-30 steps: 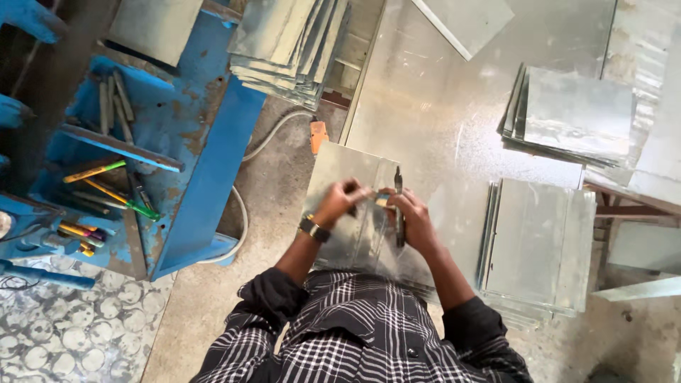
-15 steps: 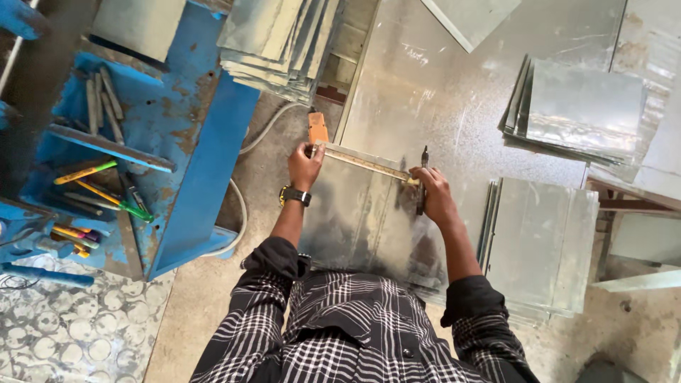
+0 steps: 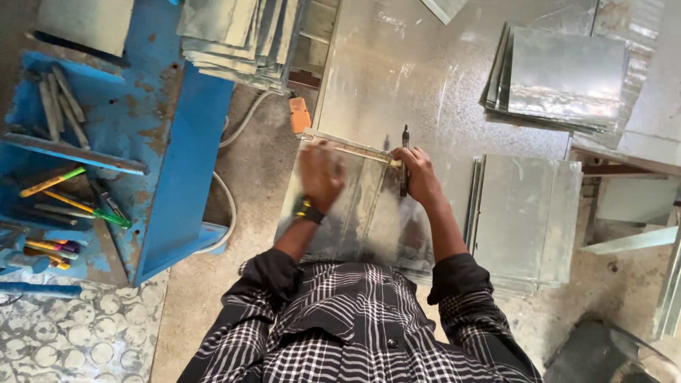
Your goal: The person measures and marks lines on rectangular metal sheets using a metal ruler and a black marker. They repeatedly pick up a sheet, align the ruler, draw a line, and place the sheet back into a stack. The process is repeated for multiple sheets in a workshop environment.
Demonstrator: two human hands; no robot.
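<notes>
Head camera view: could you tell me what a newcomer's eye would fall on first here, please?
First, the two hands at the centre over a grey metal sheet: the right hand grips a dark marking tool against a tape measure stretched along the sheet's far edge, while the left hand, wearing a wristwatch, is blurred above the sheet. Next, the bright blue workbench on the left, with colourful screwdrivers, and the stacks of cut sheets on the right.

Bare floor (image 3: 255, 163) runs down the left-centre of the frame, open but for a white cable (image 3: 228, 195) and an orange tape case (image 3: 299, 114). The blue stand (image 3: 181, 142) blocks the left. At centre, the metal sheet (image 3: 369, 220) offers open room between the left hand (image 3: 320, 174) and right hand (image 3: 417, 174). Stacked sheets (image 3: 525, 213) crowd the right, another stack (image 3: 560, 74) the upper right
</notes>
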